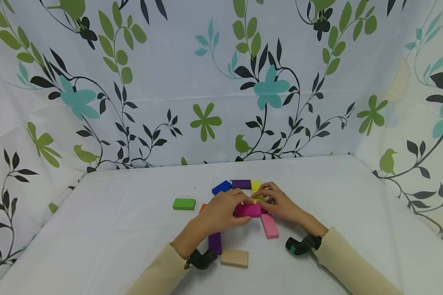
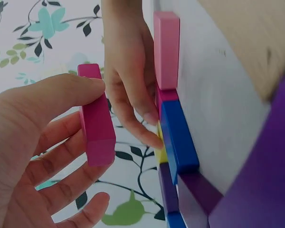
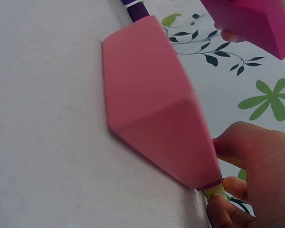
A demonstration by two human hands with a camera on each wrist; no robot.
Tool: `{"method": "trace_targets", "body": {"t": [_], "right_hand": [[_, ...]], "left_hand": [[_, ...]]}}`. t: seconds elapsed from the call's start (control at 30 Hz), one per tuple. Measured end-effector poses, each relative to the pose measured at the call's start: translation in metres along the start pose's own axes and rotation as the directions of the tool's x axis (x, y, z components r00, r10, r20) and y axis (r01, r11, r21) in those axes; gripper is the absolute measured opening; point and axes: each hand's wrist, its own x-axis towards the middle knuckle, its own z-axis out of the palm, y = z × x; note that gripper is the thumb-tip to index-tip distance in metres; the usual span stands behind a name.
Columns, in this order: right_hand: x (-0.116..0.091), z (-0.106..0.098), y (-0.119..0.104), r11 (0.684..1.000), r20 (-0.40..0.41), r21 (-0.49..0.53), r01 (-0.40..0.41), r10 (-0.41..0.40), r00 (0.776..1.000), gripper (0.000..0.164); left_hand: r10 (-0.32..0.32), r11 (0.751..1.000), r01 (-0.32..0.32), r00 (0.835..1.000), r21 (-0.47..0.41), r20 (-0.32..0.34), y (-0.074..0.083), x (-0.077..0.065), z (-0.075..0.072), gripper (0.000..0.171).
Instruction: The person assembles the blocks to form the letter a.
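My left hand [image 1: 221, 209] holds a magenta block [image 1: 248, 210] between thumb and fingers, raised above the other blocks. In the left wrist view the thumb lies on one face of this magenta block [image 2: 98, 118]. Fingers of my right hand [image 1: 280, 203] are bent at a yellow block [image 1: 256, 186], pinching its near part. Partly hidden between the hands, a second magenta block [image 2: 160, 97] sits beside the yellow one. A pink block [image 1: 269, 226] extends from it toward me; it fills much of the right wrist view [image 3: 152, 90].
Blue [image 1: 222, 187] and dark purple [image 1: 241, 184] blocks continue the row at the back. Orange [image 1: 203, 207] and purple [image 1: 215, 243] blocks lie left, partly behind my left arm. A plain wooden block [image 1: 234, 258] is nearest me; a green block [image 1: 184, 204] lies apart on the left.
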Motion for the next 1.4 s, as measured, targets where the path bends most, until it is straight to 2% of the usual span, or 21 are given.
{"method": "trace_targets", "body": {"t": [0.1,0.47,0.77,1.0,1.4], "right_hand": [[0.002,0.001,0.0,1.0,0.005,0.007,0.018,-0.018,1.0,0.022],[0.005,0.005,0.0,0.999,-0.006,0.009,0.043,-0.043,0.999,0.023],[0.004,0.006,0.004,0.999,-0.007,-0.012,0.042,-0.042,0.999,0.022],[0.002,0.003,0.003,0.999,-0.006,-0.012,0.04,-0.04,0.999,0.021],[-0.001,-0.001,0.003,1.0,-0.007,-0.002,0.026,-0.026,1.0,0.021]], "left_hand": [[0.024,1.0,-0.024,1.0,0.008,0.011,0.006,-0.001,0.001,0.034],[0.014,0.998,-0.022,0.993,0.066,0.115,0.03,-0.007,0.007,0.038],[-0.015,0.997,0.004,0.991,0.079,0.132,0.041,-0.018,0.007,0.041],[-0.002,0.996,-0.01,0.991,0.087,0.137,0.045,-0.017,0.015,0.036],[-0.014,0.998,0.003,0.978,0.056,0.209,0.048,-0.012,0.026,0.032]]}}
